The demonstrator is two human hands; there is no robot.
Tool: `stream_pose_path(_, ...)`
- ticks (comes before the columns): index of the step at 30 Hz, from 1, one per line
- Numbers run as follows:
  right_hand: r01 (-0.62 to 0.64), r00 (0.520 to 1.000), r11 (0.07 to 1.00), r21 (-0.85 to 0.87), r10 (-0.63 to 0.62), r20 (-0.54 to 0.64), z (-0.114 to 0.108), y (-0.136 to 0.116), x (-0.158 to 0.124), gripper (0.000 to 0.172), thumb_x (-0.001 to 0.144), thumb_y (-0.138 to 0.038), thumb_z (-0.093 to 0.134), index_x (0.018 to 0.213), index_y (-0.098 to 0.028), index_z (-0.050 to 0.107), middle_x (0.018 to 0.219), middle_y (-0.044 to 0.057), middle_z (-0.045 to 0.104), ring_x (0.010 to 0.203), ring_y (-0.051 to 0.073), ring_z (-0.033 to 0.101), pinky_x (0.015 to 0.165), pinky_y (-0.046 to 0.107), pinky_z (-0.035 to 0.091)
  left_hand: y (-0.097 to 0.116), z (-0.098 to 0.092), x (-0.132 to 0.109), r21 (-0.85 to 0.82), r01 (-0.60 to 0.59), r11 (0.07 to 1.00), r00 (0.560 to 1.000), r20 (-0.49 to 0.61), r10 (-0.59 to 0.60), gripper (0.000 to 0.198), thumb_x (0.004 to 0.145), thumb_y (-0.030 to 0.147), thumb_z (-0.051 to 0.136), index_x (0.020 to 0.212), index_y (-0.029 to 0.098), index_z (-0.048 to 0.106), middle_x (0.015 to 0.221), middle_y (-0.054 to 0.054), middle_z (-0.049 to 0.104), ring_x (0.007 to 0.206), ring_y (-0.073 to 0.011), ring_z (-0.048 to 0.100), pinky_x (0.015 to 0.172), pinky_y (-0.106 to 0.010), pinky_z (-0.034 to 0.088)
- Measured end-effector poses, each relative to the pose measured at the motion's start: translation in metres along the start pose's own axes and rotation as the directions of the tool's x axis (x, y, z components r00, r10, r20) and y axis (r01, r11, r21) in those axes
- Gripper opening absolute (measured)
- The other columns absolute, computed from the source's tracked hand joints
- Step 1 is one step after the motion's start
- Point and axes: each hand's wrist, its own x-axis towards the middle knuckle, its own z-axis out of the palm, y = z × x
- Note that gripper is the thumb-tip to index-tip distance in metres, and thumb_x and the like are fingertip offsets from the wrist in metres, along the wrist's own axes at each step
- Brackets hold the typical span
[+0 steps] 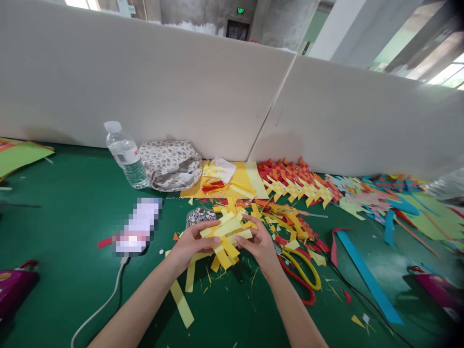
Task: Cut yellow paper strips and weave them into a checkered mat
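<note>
Between my two hands is a piece of woven yellow paper strips [229, 233], pale and deeper yellow crossing each other, with loose ends sticking out. My left hand [195, 240] grips its left side, thumb on top. On the right side my right hand [258, 241] pinches it between thumb and fingers. Just behind my left hand stands a clear tub of small googly eyes [200, 215]. Pale yellow strips [181, 303] lie below my left wrist. Beside my right wrist lie scissors [308, 270] with red and yellow handles. A yellow glue gun [290, 215] rests among scraps behind them.
A water bottle [126, 157] and a patterned cloth bag [170, 166] stand along the white partition [145, 82]. A cabled phone [139, 224] lies at left. Woven paper fish [300, 186] are piled back right, near a blue strip [369, 278] and a black cord.
</note>
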Motion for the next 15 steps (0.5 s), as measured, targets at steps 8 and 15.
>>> stream_pose_path(8,0.1,0.989,0.991,0.087,-0.09,-0.116,-0.002,0.002,0.001,0.029,0.062,-0.034,0.072,0.078,-0.022,0.051,0.058,-0.004,0.059,0.05,0.011,0.055,0.05,0.023,0.047,-0.004,-0.006,0.002,-0.221,-0.043,0.974,0.996,0.067,0.059,0.059,0.057,0.008,0.074,0.112,0.02,0.055,0.102,-0.005,0.063,0.077,-0.0147,0.063,0.063,-0.021,0.053)
stream_pose_path(15,0.017,0.986,0.999,-0.046,-0.01,0.168,0.0,0.004,-0.004,0.055,0.081,-0.055,0.037,0.054,-0.016,0.065,0.052,0.006,0.062,0.047,0.014,0.055,0.047,0.026,0.043,-0.001,-0.01,0.002,-0.388,-0.146,0.91,0.988,-0.006,0.156,0.055,0.062,0.008,0.069,0.113,0.023,0.054,0.11,-0.003,0.061,0.086,-0.0147,0.062,0.069,-0.019,0.052)
